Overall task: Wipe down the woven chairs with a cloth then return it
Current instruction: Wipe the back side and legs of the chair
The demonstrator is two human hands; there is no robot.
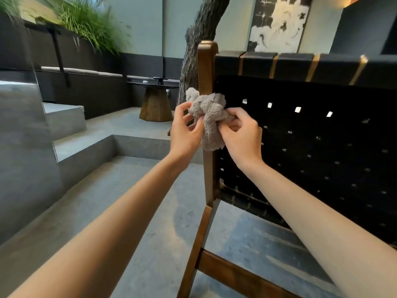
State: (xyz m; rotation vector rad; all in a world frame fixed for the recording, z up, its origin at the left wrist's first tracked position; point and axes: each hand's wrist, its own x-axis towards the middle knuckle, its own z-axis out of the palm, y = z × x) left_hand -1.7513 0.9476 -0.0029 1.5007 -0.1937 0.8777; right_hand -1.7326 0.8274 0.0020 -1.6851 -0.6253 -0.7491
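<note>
A crumpled grey cloth (pixel 209 117) hangs between both my hands, right in front of the chair's upright wooden post. My left hand (pixel 185 132) pinches its left side with fingers curled. My right hand (pixel 240 134) grips its right side, fingers curled into the folds. Behind them stands the woven chair (pixel 311 147), seen from the back: black woven straps with small gaps, a brown wooden frame, and a top band with tan stripes. The chair's seat is hidden.
Grey concrete steps (pixel 71 147) rise on the left. A round dark table on a wooden cone base (pixel 155 102) stands farther back beside a tree trunk (pixel 199 39). A planter with grass (pixel 90 24) runs along the upper left.
</note>
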